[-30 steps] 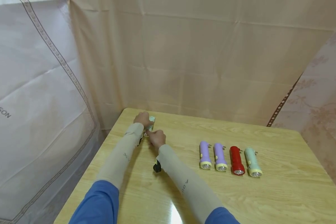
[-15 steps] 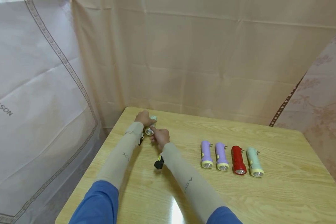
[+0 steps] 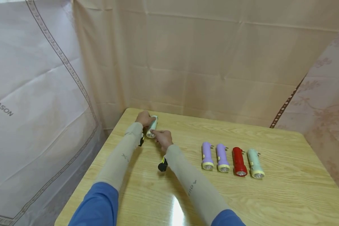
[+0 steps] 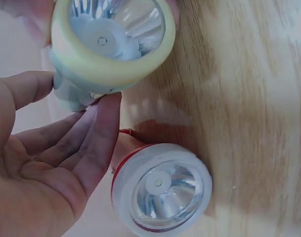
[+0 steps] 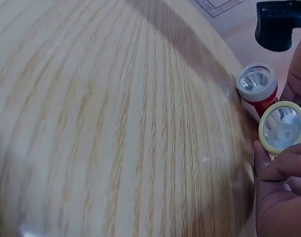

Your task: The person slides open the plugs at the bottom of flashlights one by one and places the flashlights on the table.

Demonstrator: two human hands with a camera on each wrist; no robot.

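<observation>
Near the table's far left corner, a light green flashlight (image 3: 153,126) with a pale yellow rim lies between both hands. My left hand (image 3: 144,119) holds its body between thumb and fingers, as the left wrist view shows from the lens end. At the lens end, my right hand (image 3: 163,138) pinches the yellow rim; in the right wrist view its thumb and finger are right at that rim (image 5: 270,146). A red flashlight with a white head (image 4: 160,192) stands out beside the green one in the left wrist view. From the head camera, the left hand and arm hide it.
To the right, two purple flashlights (image 3: 207,156), a red one (image 3: 239,161) and another light green one (image 3: 255,164) lie in a row, lenses toward me. Cloth (image 3: 186,62) hangs behind the wooden table (image 3: 285,194). Wrist cameras (image 3: 162,165) protrude under both sleeves.
My right hand has shifted slightly right along the lens end. More of the green flashlight's body and lens shows between the hands. The row on the right has stayed put.
</observation>
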